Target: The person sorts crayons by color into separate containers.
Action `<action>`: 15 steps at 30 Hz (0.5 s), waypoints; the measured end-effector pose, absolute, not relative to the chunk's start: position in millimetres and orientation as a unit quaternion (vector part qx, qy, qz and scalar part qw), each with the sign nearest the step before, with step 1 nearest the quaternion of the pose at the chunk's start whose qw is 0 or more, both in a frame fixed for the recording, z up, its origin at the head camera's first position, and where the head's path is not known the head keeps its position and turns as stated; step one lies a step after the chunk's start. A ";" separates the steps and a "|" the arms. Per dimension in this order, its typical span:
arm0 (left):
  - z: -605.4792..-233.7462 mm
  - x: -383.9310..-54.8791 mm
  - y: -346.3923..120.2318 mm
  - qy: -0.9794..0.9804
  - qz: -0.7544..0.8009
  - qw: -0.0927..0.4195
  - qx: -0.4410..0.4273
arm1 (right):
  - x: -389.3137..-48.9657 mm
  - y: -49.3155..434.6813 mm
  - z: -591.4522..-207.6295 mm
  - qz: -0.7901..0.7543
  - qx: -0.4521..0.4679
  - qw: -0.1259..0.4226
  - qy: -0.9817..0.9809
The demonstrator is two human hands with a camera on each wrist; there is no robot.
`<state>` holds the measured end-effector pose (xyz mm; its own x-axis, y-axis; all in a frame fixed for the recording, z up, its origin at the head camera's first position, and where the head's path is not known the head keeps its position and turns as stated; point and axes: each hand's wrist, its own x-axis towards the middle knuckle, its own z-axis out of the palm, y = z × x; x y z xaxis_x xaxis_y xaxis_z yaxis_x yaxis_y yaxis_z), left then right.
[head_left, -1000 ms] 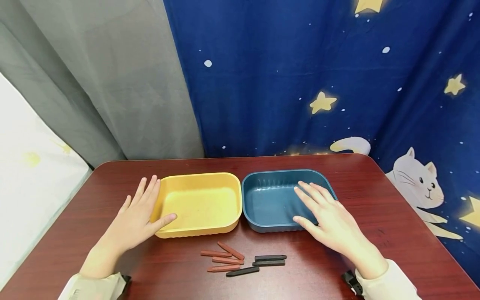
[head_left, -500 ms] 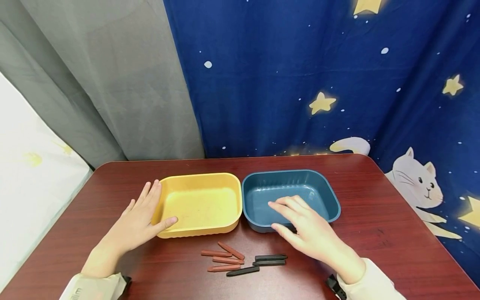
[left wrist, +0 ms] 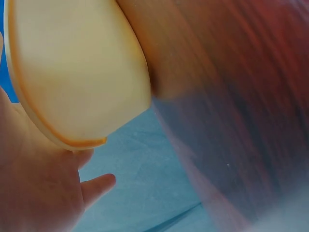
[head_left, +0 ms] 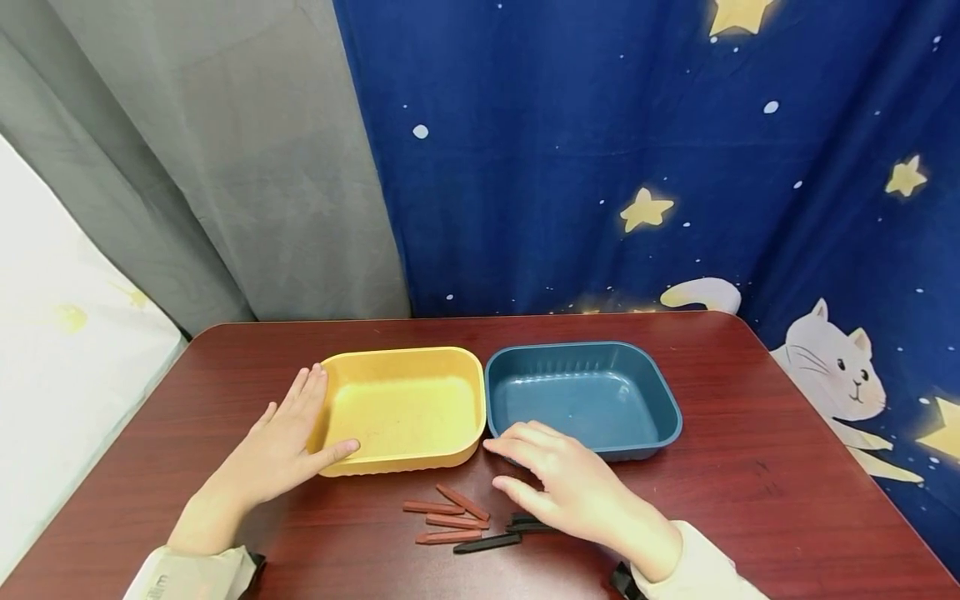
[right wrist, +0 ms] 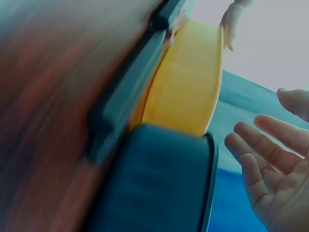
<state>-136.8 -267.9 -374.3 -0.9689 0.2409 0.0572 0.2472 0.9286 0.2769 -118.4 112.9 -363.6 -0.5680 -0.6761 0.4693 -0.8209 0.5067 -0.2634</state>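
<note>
My left hand rests against the left end of a yellow plastic container, its fingers extended along the outside and its thumb over the near rim. In the left wrist view the container's wall lies beside that palm. Above the table, close to the near left corner of a blue container, my right hand holds nothing and its fingers are relaxed. Beneath it, two black crayons are partly hidden. A third black crayon lies just left of them, beside several reddish-brown crayons.
Both containers stand side by side on a dark red wooden table. A grey curtain and a blue star-patterned curtain hang behind its far edge. White cloth borders the left side.
My right hand has moved left and nearer, from over the blue container to above the black crayons, covering part of them. The left hand has barely shifted at the yellow container.
</note>
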 end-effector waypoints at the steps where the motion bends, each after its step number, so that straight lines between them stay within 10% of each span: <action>1: -374.5 -136.7 -268.0 -0.982 -0.142 0.009 -0.123 | -117.7 109.7 -363.6 0.233 0.443 0.146 -0.853; 15: -375.8 -134.0 -269.6 -0.981 -0.150 0.002 -0.123 | -112.1 76.8 -370.0 0.204 0.423 -0.011 -0.883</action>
